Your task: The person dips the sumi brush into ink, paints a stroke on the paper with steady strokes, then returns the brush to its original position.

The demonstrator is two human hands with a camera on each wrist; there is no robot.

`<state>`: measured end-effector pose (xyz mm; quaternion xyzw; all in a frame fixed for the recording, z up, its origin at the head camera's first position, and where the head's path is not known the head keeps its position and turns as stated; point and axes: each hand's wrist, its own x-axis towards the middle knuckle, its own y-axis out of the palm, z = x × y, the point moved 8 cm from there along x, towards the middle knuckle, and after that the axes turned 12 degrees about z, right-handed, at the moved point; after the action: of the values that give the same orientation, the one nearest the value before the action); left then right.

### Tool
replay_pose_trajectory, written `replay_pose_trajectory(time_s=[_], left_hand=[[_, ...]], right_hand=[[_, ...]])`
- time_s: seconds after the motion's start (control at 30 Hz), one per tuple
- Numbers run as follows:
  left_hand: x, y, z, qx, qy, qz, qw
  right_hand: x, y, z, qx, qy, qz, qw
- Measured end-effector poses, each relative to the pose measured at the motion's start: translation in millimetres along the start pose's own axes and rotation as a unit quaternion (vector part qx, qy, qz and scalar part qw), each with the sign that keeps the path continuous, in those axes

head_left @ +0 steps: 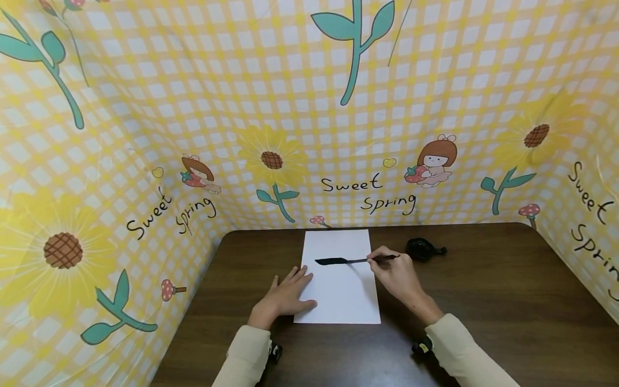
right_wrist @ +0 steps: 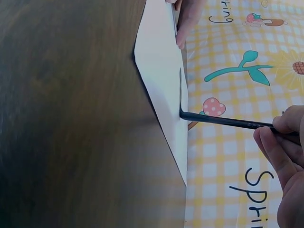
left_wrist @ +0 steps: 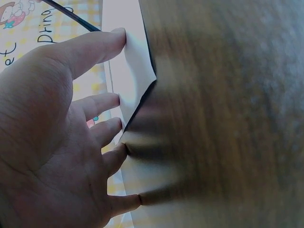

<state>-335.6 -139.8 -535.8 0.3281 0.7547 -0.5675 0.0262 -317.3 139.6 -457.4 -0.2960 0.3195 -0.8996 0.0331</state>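
A white sheet of paper [head_left: 338, 301] lies on the dark wooden table, with a thick black stroke [head_left: 331, 261] across its upper half. My right hand [head_left: 397, 273] pinches a thin dark brush [right_wrist: 228, 120] between thumb and fingers. Its black tip meets the paper at the stroke's right end, and the handle slants up to the right. With fingers spread, my left hand [head_left: 286, 296] rests at the paper's left edge, thumb and fingertips on the sheet. The left wrist view shows the palm and thumb [left_wrist: 102, 46] beside the paper.
A rounded black object [head_left: 422, 249] with a short narrow end stands right of the paper. A yellow checked cloth [head_left: 309, 118] with printed flowers hangs behind the table [head_left: 483, 301] and along its sides. Small black devices [head_left: 275, 352] sit at both wrists.
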Motion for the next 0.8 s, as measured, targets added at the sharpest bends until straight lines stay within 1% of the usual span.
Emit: replay_pose_trajectory(time_s=[0.23, 0.5, 0.8], left_hand=[[-0.3, 0.9, 0.8, -0.001, 0.003, 0.001, 1.0], [-1.7, 0.8, 0.5, -0.005, 0.006, 0.001, 1.0], [-1.7, 0.7, -0.7, -0.002, 0.002, 0.001, 1.0]], right_hand=[[-2.7, -5.2, -0.4, -0.015, -0.012, -0.006, 1.0], [-4.9, -10.7, -2.4, -0.02, -0.01, -0.006, 1.0], [-7.8, -20.4, -5.9, -0.034, -0.006, -0.006, 0.999]])
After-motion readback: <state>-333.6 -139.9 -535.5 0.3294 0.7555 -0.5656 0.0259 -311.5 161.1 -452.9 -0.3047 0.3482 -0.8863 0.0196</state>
